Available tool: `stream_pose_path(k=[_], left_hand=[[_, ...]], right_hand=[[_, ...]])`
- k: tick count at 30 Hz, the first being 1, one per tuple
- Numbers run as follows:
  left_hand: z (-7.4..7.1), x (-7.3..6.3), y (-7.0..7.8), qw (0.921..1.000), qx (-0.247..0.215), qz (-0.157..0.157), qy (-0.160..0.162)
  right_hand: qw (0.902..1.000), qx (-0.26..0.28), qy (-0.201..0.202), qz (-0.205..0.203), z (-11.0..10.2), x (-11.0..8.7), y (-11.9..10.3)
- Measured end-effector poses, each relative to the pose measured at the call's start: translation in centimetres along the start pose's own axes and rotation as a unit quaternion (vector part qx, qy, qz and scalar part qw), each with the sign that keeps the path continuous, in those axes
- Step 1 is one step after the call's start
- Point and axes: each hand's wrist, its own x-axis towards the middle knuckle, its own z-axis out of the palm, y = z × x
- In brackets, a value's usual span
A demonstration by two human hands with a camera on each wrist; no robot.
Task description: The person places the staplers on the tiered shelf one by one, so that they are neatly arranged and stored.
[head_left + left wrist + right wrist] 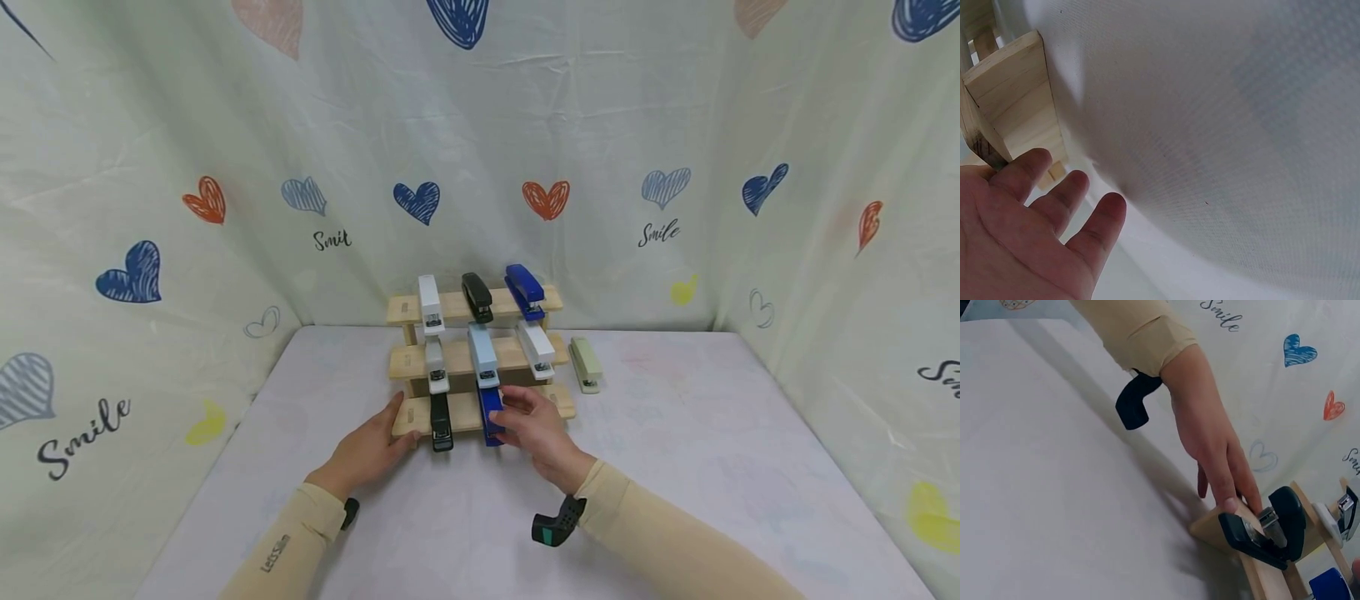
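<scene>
My right hand (540, 435) pinches a dark blue stapler (490, 406) on the lowest tier of a wooden three-tier rack (463, 412). Thumb and fingers sit at its right side; the right wrist view shows just part of the blue stapler (1330, 586). At the lowest tier's left end, my left hand (362, 457) grips the board's corner. Its other fingers (1063, 197) extend loosely beside the wood in the left wrist view. Between the hands lies a black stapler (441, 422), its front end jutting past the board's edge.
The middle tier bears a grey-white stapler (436, 364), a light blue one (483, 356) and a white one (536, 350). Above are white (431, 304), black (477, 297) and blue (525, 290) staplers. A pale green stapler (587, 364) lies on the table (675, 467) right of the rack.
</scene>
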Motion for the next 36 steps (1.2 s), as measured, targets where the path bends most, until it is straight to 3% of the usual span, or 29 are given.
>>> stream_pose_path(k=[9,22,36], left_hand=[[0.0,0.1,0.0,1.0,-0.004,-0.006,-0.001],[-0.1,0.0,0.2,1.0,0.001,-0.008,-0.001],[-0.2,-0.1,0.3,1.0,-0.004,-0.007,-0.001]], right_hand=[[0.998,-0.052,-0.034,-0.005,-3.8,-0.6,0.3],[0.9938,-0.103,0.034,0.027,-12.9,0.3,-0.7],[0.9893,-0.135,0.047,0.031,-17.8,1.2,-2.1]])
